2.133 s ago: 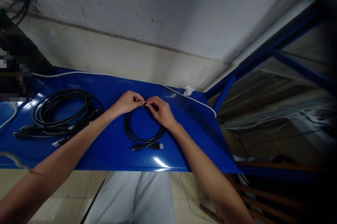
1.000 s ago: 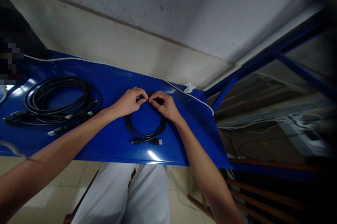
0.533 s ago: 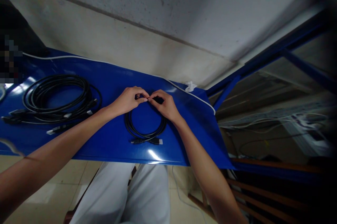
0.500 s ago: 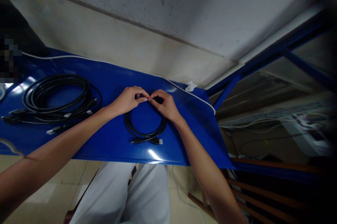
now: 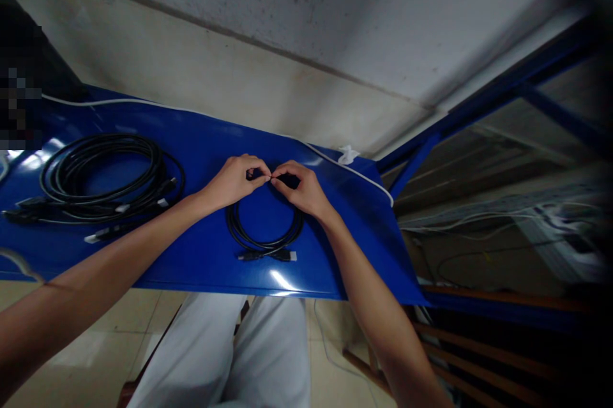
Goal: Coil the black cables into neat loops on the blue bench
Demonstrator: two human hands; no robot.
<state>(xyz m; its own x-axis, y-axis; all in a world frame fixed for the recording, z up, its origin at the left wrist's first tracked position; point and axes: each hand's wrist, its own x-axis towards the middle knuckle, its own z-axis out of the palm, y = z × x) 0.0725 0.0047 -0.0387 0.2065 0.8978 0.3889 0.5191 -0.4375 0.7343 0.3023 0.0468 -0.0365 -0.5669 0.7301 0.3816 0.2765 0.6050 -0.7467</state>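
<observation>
A black cable (image 5: 268, 246) lies coiled in a ring on the blue tabletop, its two plug ends crossing at the near side; the right-hand plug (image 5: 286, 256) has a pale tip. Over the far side of the ring, my left hand (image 5: 242, 178) pinches with thumb and index finger. My right hand (image 5: 299, 186) pinches the same way, its fingertips meeting those of the left. Whatever sits between the fingertips is too small and dark to make out. Both hands cover the far part of the coil.
Several more black cables (image 5: 103, 197) lie coiled together at the left of the blue table (image 5: 201, 267). A white cord (image 5: 167, 105) runs along the back edge by the wall. Crumpled white paper (image 5: 347, 154) rests at the back right. A blue metal frame (image 5: 416, 165) rises beyond the right end.
The fingertips of both hands have shifted very slightly while staying pinched together above the coil. The coiled cable lies as before; the view has tilted a little.
</observation>
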